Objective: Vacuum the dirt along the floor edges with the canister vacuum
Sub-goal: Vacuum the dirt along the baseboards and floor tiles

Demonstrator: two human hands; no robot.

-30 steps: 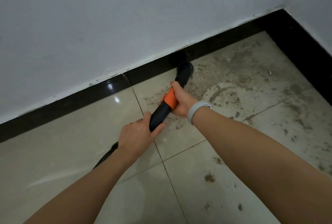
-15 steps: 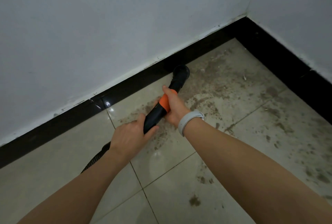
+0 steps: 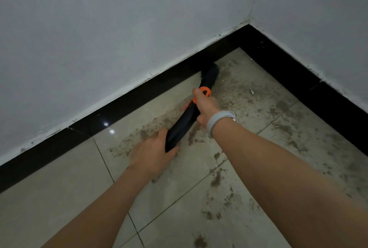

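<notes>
Nozzle: the black vacuum wand [image 3: 182, 126] pointed its head [image 3: 209, 72] against the black baseboard [image 3: 139, 96], near the corner.
Grip: right hand [image 3: 205, 106] clasped the orange collar [image 3: 205, 91]; left hand [image 3: 153, 154] gripped the wand's rear.
Floor: dirt [image 3: 249, 104] lay scattered beside the baseboard.

Tiled floor [image 3: 59, 198] bears scattered dirt [image 3: 258, 108].

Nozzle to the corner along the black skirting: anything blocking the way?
Nothing solid shows. Between the nozzle and the corner lies only loose dirt on the tiles.
</notes>
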